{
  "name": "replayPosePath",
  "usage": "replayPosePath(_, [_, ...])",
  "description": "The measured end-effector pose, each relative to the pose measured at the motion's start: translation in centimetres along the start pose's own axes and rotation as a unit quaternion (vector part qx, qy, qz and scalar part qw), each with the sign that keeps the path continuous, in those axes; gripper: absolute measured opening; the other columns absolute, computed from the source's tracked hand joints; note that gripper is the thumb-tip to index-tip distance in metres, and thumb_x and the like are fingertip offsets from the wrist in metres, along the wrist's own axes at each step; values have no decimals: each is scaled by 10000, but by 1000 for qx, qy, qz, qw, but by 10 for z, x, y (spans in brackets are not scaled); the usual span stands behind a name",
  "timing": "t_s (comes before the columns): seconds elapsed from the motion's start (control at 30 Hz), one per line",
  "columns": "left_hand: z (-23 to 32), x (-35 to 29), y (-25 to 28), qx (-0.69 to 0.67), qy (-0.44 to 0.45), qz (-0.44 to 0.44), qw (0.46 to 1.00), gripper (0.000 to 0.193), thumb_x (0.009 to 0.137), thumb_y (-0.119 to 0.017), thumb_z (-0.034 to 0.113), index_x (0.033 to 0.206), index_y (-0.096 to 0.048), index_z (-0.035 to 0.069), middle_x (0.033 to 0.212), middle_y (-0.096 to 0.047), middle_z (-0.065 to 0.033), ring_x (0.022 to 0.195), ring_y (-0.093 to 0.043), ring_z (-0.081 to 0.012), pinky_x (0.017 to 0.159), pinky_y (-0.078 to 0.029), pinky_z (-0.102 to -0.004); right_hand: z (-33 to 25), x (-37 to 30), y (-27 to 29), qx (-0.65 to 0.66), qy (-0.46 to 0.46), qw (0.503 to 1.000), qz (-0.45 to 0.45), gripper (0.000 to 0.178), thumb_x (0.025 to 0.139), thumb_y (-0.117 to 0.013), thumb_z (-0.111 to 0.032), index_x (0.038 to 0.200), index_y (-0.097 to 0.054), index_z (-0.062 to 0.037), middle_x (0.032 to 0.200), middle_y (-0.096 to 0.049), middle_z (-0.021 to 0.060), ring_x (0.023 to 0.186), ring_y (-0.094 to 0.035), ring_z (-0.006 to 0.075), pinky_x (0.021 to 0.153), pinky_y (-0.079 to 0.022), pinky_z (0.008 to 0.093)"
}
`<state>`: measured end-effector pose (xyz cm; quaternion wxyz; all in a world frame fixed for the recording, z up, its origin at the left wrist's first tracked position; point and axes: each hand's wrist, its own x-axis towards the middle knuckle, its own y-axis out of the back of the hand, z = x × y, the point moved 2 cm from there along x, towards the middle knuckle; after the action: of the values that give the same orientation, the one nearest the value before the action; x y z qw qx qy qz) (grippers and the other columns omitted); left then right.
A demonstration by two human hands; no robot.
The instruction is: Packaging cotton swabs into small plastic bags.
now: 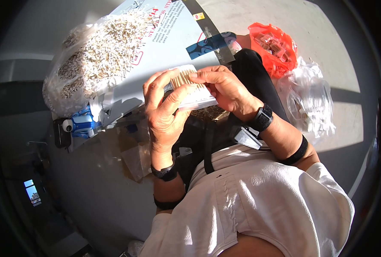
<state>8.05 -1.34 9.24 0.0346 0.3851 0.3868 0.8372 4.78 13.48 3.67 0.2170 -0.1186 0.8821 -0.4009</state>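
Observation:
Both of my hands grip a small clear plastic packet (pixel 193 102) over my lap. A row of thin pale wooden sticks, which look like cotton swabs (pixel 183 79), shows in it. My left hand (pixel 162 105) wraps round its left side, with fingers bent across the front. My right hand (pixel 227 88) pinches the right edge, the thumb lying over the sticks. Just left of my hands, a heap of loose cotton swabs (pixel 113 47) spills from a big clear bag (pixel 55 92) onto a grey printed board (pixel 162 53). Below the packet, more swabs (pixel 211 113) are partly hidden.
A blue and white bottle (pixel 81 123) is beside the board at left. Blue patterned tape (pixel 201 46) lies across the board's right edge. At right, a red plastic bag (pixel 259 36) holds small packets, with a clear bag (pixel 312 96) of whitish things beside it.

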Motion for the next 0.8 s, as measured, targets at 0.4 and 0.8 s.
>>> replayPosePath(0.4, [-17, -12, -6, -162, 140, 87, 973, 334, 696, -820, 60, 990, -676, -7, 957, -681, -111, 882, -635, -248, 793, -512, -332, -5, 1, 14, -320, 169, 927, -101, 400, 785, -753, -25, 1173, -656, -20, 1006, -652, 33, 680, -520, 47, 613, -467, 204])
replayPosePath(0.8, [-13, -8, -9, -155, 124, 83, 976, 346, 663, -849, 88, 958, -685, 11, 913, -664, -98, 874, -635, -231, 782, -511, -319, 10, 5, 11, -289, 223, 922, -131, 238, 835, -728, -33, 1064, -687, 19, 899, -670, 45, 820, -604, 89, 724, -509, 245])
